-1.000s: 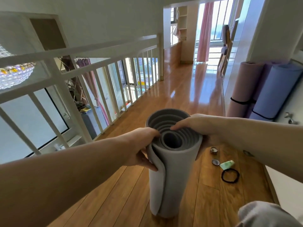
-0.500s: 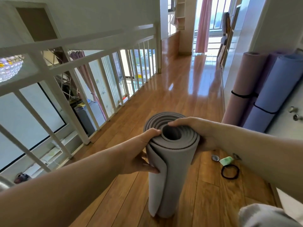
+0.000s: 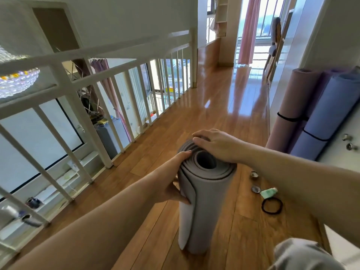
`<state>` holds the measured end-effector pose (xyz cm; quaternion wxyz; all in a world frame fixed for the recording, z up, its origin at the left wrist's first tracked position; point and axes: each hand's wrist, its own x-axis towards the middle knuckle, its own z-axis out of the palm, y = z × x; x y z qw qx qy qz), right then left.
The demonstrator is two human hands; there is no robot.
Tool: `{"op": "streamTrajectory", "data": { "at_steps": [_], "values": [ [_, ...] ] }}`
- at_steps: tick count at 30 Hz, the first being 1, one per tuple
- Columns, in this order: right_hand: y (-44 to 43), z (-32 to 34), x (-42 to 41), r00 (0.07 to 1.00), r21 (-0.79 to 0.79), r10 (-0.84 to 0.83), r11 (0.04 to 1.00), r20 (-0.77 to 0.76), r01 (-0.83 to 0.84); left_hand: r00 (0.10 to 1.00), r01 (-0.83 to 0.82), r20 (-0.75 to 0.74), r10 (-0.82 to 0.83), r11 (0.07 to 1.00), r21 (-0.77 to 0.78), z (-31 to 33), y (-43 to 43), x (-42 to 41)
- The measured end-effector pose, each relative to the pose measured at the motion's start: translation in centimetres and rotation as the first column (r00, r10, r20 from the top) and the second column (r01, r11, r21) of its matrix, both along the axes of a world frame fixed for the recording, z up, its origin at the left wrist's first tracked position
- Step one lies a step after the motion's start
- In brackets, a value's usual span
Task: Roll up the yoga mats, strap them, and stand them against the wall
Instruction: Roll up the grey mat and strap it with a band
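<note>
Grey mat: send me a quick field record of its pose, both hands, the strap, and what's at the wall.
mat: grey mat, rolled, upright on the floor, outer flap loose, no strap on it
left hand: left hand grips the roll's side, thumb on the flap
right hand: right hand rests on the top end
strap: black loop on the floor, right of the mat, untouched
wall: pink mat and blue mat lean on the wall, each strapped
next: probably fetch the loop
</note>
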<state>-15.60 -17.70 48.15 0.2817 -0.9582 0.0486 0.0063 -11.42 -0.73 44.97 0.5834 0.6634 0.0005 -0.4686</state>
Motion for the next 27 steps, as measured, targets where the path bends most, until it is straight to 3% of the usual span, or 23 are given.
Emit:
{"op": "streamTrajectory", "data": {
  "at_steps": [3, 8, 10, 14, 22, 27],
  "values": [
    [-0.4, 0.1, 1.0, 0.990, -0.169, 0.025, 0.984, -0.142, -0.049, 0.997, 0.068, -0.039, -0.069, 0.997, -0.029, -0.4, -0.4, 0.4],
    [-0.7, -0.7, 3.4, 0.998, -0.300, 0.014, 0.953, -0.058, -0.031, 0.998, 0.053, -0.021, -0.054, 0.998, -0.013, -0.7, -1.8, 2.6],
    [-1.2, -0.6, 5.1, 0.992, -0.198, 0.030, 0.979, -0.122, -0.054, 0.999, 0.048, -0.024, -0.048, 0.999, 0.005, -0.9, -2.2, 3.7],
    [-2.5, -0.6, 8.1, 0.980, 0.236, 0.008, 0.971, -0.200, 0.040, 0.999, 0.012, -0.046, -0.011, 0.999, 0.038, -1.0, -2.2, 6.4],
    [-2.5, -1.9, 6.8, 0.992, 0.340, 0.035, 0.941, -0.124, 0.010, 0.988, 0.101, -0.113, -0.106, 0.994, -0.044, -1.4, -0.4, 6.6],
    [-1.6, -1.3, 6.5, 0.997, 0.351, -0.030, 0.935, -0.069, 0.053, 0.999, 0.032, 0.008, -0.033, 0.999, 0.027, 0.0, -0.6, 5.1]
  ]
}}
